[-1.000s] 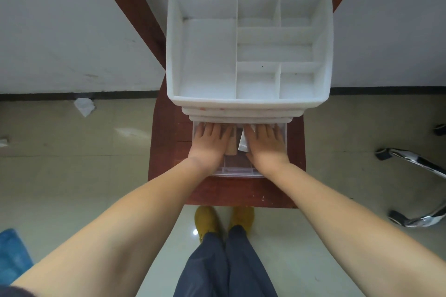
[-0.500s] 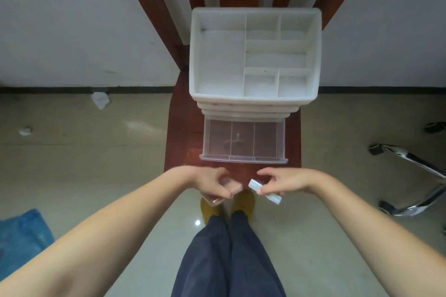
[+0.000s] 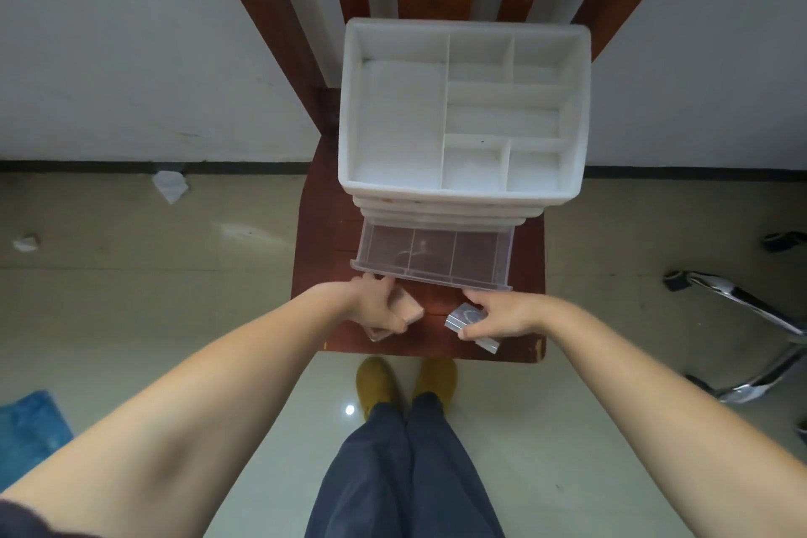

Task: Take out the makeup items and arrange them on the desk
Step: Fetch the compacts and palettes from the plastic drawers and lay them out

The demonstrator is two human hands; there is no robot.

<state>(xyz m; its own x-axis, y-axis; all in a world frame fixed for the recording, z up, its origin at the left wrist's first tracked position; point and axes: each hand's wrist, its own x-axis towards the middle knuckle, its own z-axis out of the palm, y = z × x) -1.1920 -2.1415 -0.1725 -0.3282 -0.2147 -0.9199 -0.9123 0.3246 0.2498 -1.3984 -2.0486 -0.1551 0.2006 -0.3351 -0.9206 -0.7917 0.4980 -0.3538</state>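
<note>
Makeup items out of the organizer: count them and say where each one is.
2. A pinkish item held in the left hand, and a silver item held in the right hand, both over the desk. The clear drawer looks emptied.

At frame centre, a white organizer (image 3: 463, 114) stands on a red-brown wooden counter (image 3: 323, 275), its clear drawer (image 3: 432, 253) pulled open. Just below, the left hand (image 3: 371, 306) grips a beige makeup item (image 3: 408, 306); the right hand (image 3: 502, 315) pinches a clear case (image 3: 465, 316).

Red-brown wooden desk (image 3: 319, 275) bears white organizer (image 3: 401, 122), its clear drawer (image 3: 432, 253) pulled out over desk.
</note>
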